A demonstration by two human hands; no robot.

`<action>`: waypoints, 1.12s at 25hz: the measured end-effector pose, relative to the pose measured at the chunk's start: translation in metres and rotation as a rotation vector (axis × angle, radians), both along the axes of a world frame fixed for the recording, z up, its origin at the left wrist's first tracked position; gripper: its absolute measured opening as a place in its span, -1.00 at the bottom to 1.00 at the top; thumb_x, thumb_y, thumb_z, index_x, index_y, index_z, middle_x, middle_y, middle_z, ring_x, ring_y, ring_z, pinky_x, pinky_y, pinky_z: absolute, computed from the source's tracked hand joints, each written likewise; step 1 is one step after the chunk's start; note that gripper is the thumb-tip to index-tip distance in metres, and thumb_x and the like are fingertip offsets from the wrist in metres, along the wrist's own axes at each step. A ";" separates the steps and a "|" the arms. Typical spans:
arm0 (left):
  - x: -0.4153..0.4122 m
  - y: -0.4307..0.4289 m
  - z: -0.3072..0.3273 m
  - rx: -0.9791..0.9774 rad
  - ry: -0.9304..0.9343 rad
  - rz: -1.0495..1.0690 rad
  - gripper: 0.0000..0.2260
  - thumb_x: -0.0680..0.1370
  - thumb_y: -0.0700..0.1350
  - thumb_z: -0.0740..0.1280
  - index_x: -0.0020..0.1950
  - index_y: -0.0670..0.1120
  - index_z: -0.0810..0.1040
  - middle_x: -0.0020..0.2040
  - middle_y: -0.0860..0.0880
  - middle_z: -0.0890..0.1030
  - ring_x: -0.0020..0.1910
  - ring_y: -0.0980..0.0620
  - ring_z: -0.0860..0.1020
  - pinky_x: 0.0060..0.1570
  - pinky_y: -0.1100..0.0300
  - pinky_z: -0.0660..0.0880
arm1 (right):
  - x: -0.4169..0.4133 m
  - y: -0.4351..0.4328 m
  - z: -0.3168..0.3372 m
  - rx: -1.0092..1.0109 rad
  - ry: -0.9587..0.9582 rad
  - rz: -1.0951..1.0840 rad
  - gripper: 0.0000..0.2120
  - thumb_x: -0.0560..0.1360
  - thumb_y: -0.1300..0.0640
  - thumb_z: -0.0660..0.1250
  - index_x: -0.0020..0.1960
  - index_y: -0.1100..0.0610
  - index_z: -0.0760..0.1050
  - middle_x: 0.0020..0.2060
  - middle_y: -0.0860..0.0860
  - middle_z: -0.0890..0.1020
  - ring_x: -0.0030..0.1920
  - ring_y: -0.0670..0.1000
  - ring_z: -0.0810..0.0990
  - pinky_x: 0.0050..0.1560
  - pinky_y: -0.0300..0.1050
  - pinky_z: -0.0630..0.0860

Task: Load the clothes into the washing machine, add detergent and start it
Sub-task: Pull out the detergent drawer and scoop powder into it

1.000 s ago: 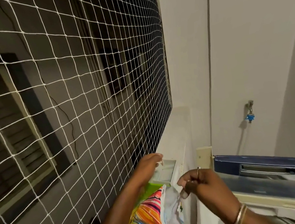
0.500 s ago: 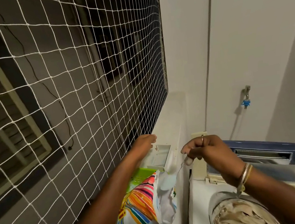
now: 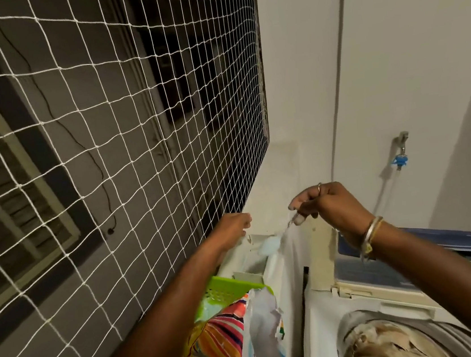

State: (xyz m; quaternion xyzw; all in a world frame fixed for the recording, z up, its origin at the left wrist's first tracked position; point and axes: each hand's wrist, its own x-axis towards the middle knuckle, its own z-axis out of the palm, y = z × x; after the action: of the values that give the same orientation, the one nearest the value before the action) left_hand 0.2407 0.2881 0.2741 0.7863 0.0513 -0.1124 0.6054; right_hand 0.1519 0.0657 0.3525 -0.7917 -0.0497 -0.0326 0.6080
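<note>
My right hand [image 3: 329, 205] pinches the thin handle of a small spoon [image 3: 286, 227], whose bowl carries a heap of pale blue detergent powder [image 3: 269, 245]. The spoon hangs over a white box [image 3: 250, 261] on the ledge. My left hand [image 3: 234, 227] curls its fingers on the far rim of that box. Below my left arm lies an open, brightly striped detergent bag [image 3: 220, 352]. At the bottom right is the top-loading washing machine [image 3: 320, 322], with beige clothes [image 3: 382, 344] in its open drum.
A white safety net [image 3: 104, 135] covers the opening on the left. A green plastic basket [image 3: 227, 289] sits by the bag. The machine's blue lid [image 3: 450, 244] stands raised at the back. A tap with a blue fitting [image 3: 400, 158] is on the wall.
The view has tilted down, bringing the drum and clothes into sight. My right hand lifted the spoon out of the bag, now loaded with powder, toward the white box.
</note>
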 end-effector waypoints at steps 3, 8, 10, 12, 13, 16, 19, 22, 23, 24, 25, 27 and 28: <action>0.007 0.000 -0.009 -0.025 0.042 0.020 -0.79 0.59 -0.09 0.27 0.12 -0.16 0.59 0.00 -0.07 0.59 -0.05 -0.04 0.52 -0.06 0.13 0.42 | 0.035 0.004 -0.019 -0.025 0.043 -0.011 -0.79 0.43 0.38 0.26 -0.14 0.23 0.67 -0.33 0.17 0.70 -0.27 -0.04 0.65 -0.16 -0.16 0.36; 0.013 -0.005 -0.018 -0.085 0.085 0.061 -0.80 0.64 -0.09 0.21 -0.15 -0.12 0.46 -0.28 -0.02 0.39 -0.39 0.06 0.28 -0.34 0.19 0.22 | 0.074 0.013 -0.062 -0.081 0.112 -0.017 -0.80 0.39 0.45 0.25 -0.19 0.30 0.64 -0.32 0.20 0.70 -0.31 -0.05 0.65 -0.09 -0.16 0.49; 0.017 -0.006 -0.025 -0.085 0.101 0.046 -0.78 0.61 -0.02 0.26 -0.15 -0.12 0.46 -0.30 -0.02 0.36 -0.40 0.06 0.26 -0.34 0.18 0.19 | 0.083 0.015 -0.078 -0.093 0.105 0.004 -0.77 0.39 0.47 0.26 -0.27 0.27 0.65 -0.35 0.18 0.69 -0.31 0.03 0.66 -0.03 -0.03 0.56; 0.020 -0.007 -0.031 -0.115 0.121 0.031 -0.77 0.52 0.04 0.31 -0.15 -0.12 0.45 -0.32 -0.02 0.32 -0.40 0.05 0.24 -0.34 0.18 0.15 | 0.091 0.015 -0.091 -0.182 0.062 0.019 -0.70 0.40 0.40 0.27 -0.36 0.11 0.64 -0.38 0.10 0.69 -0.29 -0.01 0.64 0.03 -0.02 0.55; 0.021 -0.007 -0.034 -0.115 0.131 0.030 -0.74 0.48 0.07 0.32 -0.09 -0.12 0.44 -0.32 -0.02 0.32 -0.40 0.06 0.25 -0.33 0.18 0.16 | 0.093 0.014 -0.095 -0.233 0.040 0.026 -0.70 0.42 0.37 0.29 -0.37 0.07 0.62 -0.39 0.06 0.70 -0.28 -0.05 0.63 0.04 -0.05 0.54; 0.017 -0.009 -0.034 -0.057 0.154 0.004 -0.71 0.54 0.12 0.27 0.13 -0.05 0.45 -0.31 0.02 0.35 -0.40 0.07 0.26 -0.33 0.19 0.19 | 0.099 0.015 -0.101 -0.336 -0.026 0.042 -0.71 0.46 0.32 0.34 -0.32 0.00 0.62 -0.39 -0.03 0.69 -0.27 -0.10 0.63 0.01 -0.11 0.55; 0.018 -0.008 -0.033 -0.044 0.185 0.032 -0.64 0.60 0.09 0.24 0.20 -0.16 0.48 -0.33 0.02 0.32 -0.43 0.08 0.22 -0.40 0.21 0.10 | 0.102 0.015 -0.103 -0.409 -0.080 0.048 -0.72 0.49 0.30 0.36 -0.28 -0.03 0.63 -0.38 -0.11 0.68 -0.26 -0.15 0.63 -0.03 -0.15 0.56; 0.010 -0.008 -0.025 -0.030 0.182 0.006 -0.79 0.62 0.08 0.21 0.04 -0.06 0.46 -0.34 0.03 0.32 -0.43 0.08 0.22 -0.41 0.22 0.12 | 0.104 0.013 -0.105 -0.439 -0.086 0.050 -0.74 0.51 0.28 0.34 -0.26 -0.01 0.63 -0.37 -0.11 0.68 -0.20 -0.11 0.65 -0.01 -0.13 0.57; 0.008 -0.007 -0.023 -0.035 0.182 -0.013 -0.80 0.62 0.08 0.21 -0.04 -0.05 0.43 -0.37 0.04 0.30 -0.45 0.09 0.20 -0.42 0.21 0.10 | 0.105 0.012 -0.105 -0.441 -0.091 0.049 -0.73 0.51 0.29 0.33 -0.26 0.00 0.62 -0.36 -0.10 0.68 -0.19 -0.07 0.65 0.00 -0.10 0.58; 0.005 -0.007 -0.021 -0.036 0.185 -0.024 -0.78 0.62 0.07 0.20 -0.10 -0.05 0.42 -0.41 0.06 0.27 -0.48 0.10 0.18 -0.43 0.21 0.08 | 0.107 0.011 -0.106 -0.441 -0.101 0.045 -0.73 0.51 0.30 0.32 -0.27 0.01 0.62 -0.36 -0.10 0.68 -0.19 -0.04 0.65 0.00 -0.07 0.59; 0.003 -0.007 -0.018 -0.034 0.193 -0.026 -0.77 0.63 0.06 0.20 -0.14 -0.05 0.40 -0.43 0.06 0.25 -0.50 0.10 0.17 -0.44 0.22 0.08 | 0.108 0.010 -0.107 -0.439 -0.112 0.039 -0.73 0.50 0.31 0.31 -0.27 0.03 0.62 -0.35 -0.09 0.68 -0.19 -0.03 0.65 0.00 -0.05 0.59; -0.003 -0.008 -0.014 -0.020 0.207 -0.024 -0.77 0.64 0.04 0.20 -0.15 -0.05 0.39 -0.43 0.05 0.24 -0.52 0.11 0.18 -0.47 0.24 0.10 | 0.107 0.009 -0.107 -0.432 -0.131 0.025 -0.71 0.49 0.33 0.29 -0.28 0.03 0.61 -0.35 -0.06 0.68 -0.20 -0.03 0.64 -0.01 -0.06 0.58; -0.004 -0.008 -0.013 -0.018 0.208 -0.028 -0.77 0.64 0.04 0.20 -0.15 -0.05 0.40 -0.43 0.05 0.24 -0.52 0.12 0.18 -0.48 0.25 0.10 | 0.106 0.009 -0.107 -0.423 -0.142 0.017 -0.70 0.48 0.35 0.28 -0.28 0.02 0.61 -0.35 -0.05 0.68 -0.21 -0.04 0.64 -0.03 -0.08 0.57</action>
State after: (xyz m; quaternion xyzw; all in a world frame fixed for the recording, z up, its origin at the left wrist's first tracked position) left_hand 0.2367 0.2798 0.2611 0.7656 0.1018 -0.2022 0.6021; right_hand 0.2582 0.0751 0.2451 -0.8969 -0.1047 -0.0720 0.4236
